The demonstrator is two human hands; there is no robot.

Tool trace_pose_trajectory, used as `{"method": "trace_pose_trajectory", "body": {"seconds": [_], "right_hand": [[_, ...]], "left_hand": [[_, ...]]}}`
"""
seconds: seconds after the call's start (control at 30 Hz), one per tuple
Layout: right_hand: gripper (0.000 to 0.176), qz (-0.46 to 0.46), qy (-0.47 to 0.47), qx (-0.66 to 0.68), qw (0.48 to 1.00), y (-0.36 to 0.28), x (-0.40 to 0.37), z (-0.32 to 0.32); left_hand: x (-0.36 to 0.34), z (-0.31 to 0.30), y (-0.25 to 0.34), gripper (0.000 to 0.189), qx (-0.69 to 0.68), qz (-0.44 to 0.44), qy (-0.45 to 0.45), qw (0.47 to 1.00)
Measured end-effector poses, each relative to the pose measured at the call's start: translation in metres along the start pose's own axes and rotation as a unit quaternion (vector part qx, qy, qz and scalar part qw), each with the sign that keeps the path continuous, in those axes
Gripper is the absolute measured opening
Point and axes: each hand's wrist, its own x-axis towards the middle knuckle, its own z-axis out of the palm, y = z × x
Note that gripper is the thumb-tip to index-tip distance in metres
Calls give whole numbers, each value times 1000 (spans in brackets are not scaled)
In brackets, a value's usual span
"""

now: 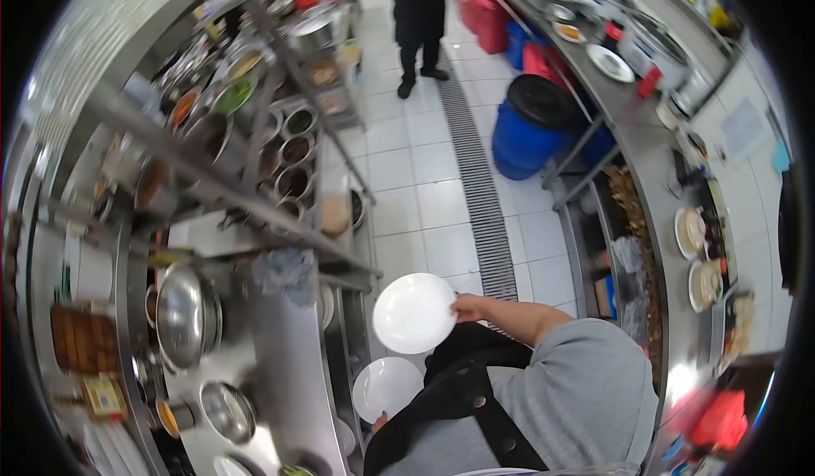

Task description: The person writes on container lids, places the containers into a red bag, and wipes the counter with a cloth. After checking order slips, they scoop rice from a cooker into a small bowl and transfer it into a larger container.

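Note:
A round white plate (414,313) is in my right hand (467,308), whose fingers grip its right rim. Lower down, a second white plate (386,387) is held at its bottom edge by my left hand (379,422). Only the fingertips of that hand show; my apron and body cover the rest. Both plates are bare on top and beside the steel counter (293,374) on my left. Stacked white dishes (327,304) sit on a shelf just under that counter's edge.
Metal bowls (185,316) stand on the left counter, with a crumpled cloth (284,270) at its far end. Ahead are sauce pots (297,149) and a person in dark clothes (419,17). A blue barrel (526,132) stands right of the floor drain (480,170).

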Motion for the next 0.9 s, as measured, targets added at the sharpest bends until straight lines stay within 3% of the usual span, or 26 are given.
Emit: {"method": "trace_pose_trajectory", "body": {"seconds": [0.07,0.2,0.23,0.33,0.47,0.6,0.9], "right_hand": [[56,-38,72,35,996,-18,-60,-51],[61,-109,46,98,988,-54,-143,-153],[62,-121,87,133,980,-64,-156,-172],[62,-211,94,264,936,-102,-191,-223],[62,-315,159,284,891,-176,-249,-281],[49,-440,198,363,797,-259,-307,-339],[50,-601,313,459,574,-400,-375,-438]], "left_hand": [[14,16,23,43,33,-4,-9,999],[46,67,77,42,72,-11,-12,997],[56,85,92,41,79,-13,-9,997],[81,148,136,40,90,-13,-9,996],[101,232,188,39,104,-9,-5,994],[123,328,247,38,125,15,-18,992],[166,530,358,39,158,63,-44,984]]}}
